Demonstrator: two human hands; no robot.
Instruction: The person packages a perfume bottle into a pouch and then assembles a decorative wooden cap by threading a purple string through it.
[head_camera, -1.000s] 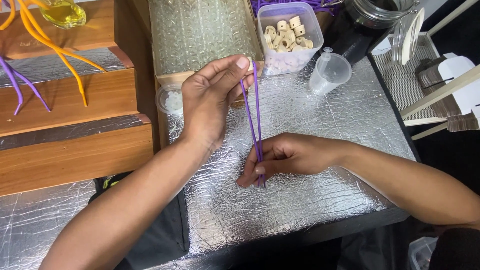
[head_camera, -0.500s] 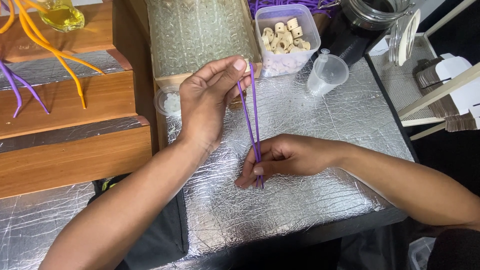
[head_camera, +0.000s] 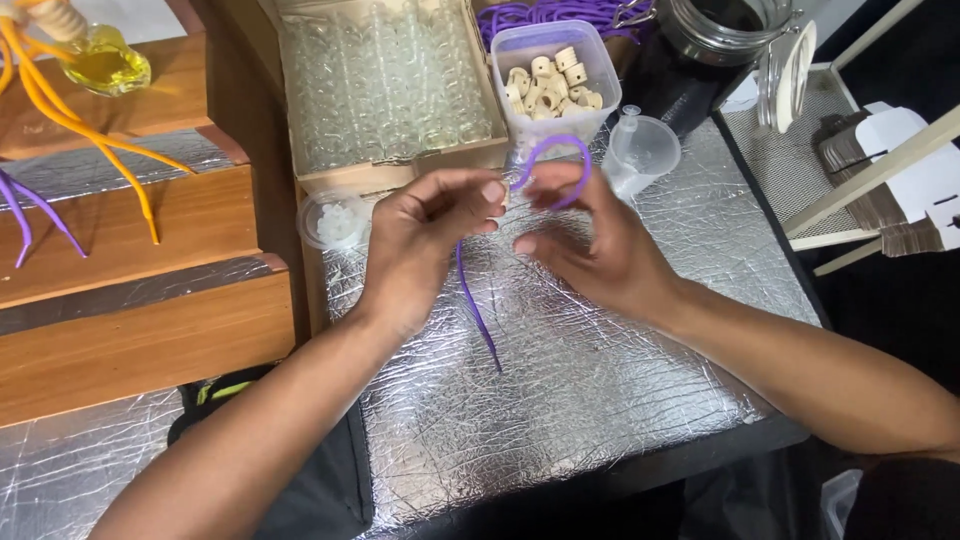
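A purple cord (head_camera: 478, 300) is pinched between the fingertips of the left hand (head_camera: 432, 232) and the right hand (head_camera: 590, 240) above the foil-covered table (head_camera: 600, 380); a loop is arched over the right fingers, apparently, though blur hides the exact grip; the loop is best kept small and the tail left hanging free, clear of the tub of wooden beads (head_camera: 553, 80).
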